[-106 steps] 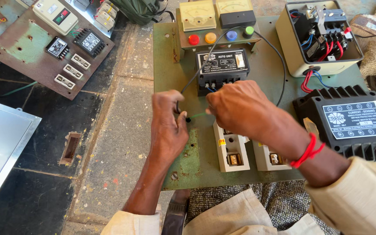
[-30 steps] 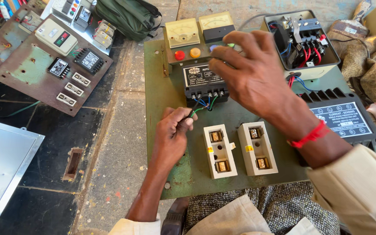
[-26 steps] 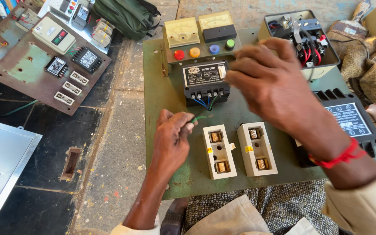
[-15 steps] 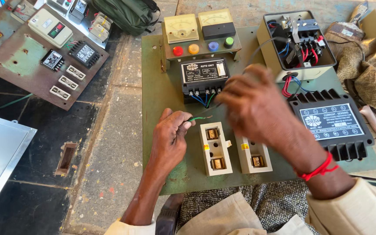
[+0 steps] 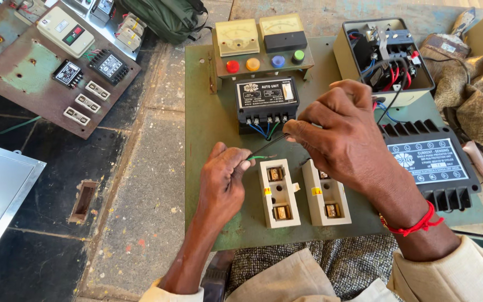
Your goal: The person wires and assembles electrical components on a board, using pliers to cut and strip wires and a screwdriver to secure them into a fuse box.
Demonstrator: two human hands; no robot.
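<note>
Two hands' fingers pinched on thin wire [image 5: 266, 146], left hand [image 5: 226, 180], right hand [image 5: 345, 131], black unit [image 5: 266, 100] behind, cream fuse holders [image 5: 278, 193] below.

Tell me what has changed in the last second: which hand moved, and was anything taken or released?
The right hand came down from the black unit and now pinches the thin wires just below it. The left hand stays at the wires' lower end, near the cream fuse holders. Nothing was released; the green board looks unchanged.
</note>
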